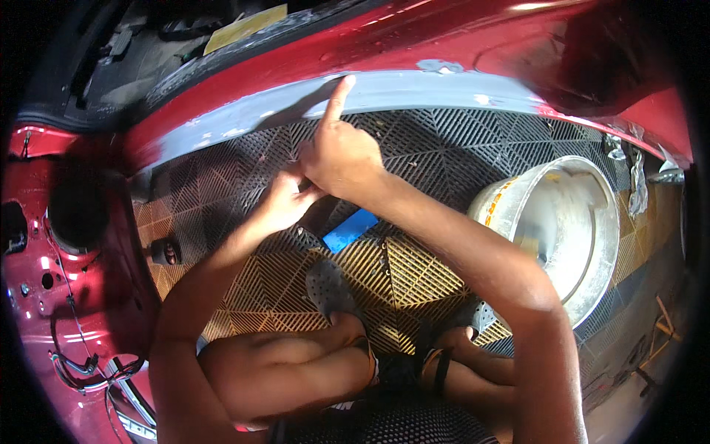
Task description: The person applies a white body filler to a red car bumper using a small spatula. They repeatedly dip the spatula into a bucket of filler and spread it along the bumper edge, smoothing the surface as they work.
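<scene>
My right hand [344, 155] has its index finger stretched out, the tip on or just over the upper edge of the grey-coated strip [281, 107] along a red car body [414, 41]. Its other fingers are curled, and anything inside them is hidden. Just below and to the left, my left hand [283, 201] meets the curled fingers of the right one. The left fingertips are covered, so its grip does not show. Pale patches mark the grey strip. Beneath my hands, a blue rectangular block [350, 231] with whitish dust on it lies on the floor.
At right stands a white bucket [603, 244] with a dulled, whitish inside. A red panel [89, 311] with openings and loose wires [92, 374] is at left. Slatted floor tiles [407, 274] lie under my feet. Crumpled silvery pieces [637, 181] are beyond the bucket.
</scene>
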Available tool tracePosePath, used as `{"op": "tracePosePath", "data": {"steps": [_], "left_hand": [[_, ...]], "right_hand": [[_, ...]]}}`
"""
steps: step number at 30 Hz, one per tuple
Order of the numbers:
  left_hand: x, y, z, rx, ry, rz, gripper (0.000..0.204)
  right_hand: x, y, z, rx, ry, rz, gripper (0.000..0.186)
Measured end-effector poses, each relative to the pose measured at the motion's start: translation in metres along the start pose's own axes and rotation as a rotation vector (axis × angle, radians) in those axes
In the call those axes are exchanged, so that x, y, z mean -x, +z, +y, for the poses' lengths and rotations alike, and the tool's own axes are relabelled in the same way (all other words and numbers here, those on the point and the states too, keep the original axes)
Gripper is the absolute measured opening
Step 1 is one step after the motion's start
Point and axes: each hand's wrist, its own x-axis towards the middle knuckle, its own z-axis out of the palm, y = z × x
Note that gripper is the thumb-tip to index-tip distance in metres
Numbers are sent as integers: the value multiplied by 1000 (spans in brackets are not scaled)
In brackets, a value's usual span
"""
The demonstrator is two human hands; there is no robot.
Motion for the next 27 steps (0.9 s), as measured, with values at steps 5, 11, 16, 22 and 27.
{"op": "tracePosePath", "data": {"steps": [5, 11, 16, 22, 27], "left_hand": [[32, 3, -28, 65, -120, -14, 57], [10, -14, 36, 207, -239, -114, 32], [-7, 21, 86, 592, -12, -106, 37], [-12, 49, 91, 1344, -57, -235, 81], [-17, 84, 117, 1085, -290, -150, 49]], "right_hand": [[-5, 33, -3, 50, -382, -92, 91], [50, 23, 84, -213, -520, 90, 45], [101, -52, 94, -950, 40, -273, 20], [150, -97, 123, -1224, 207, -35, 27], [158, -65, 136, -1066, 55, 16, 21]]}}
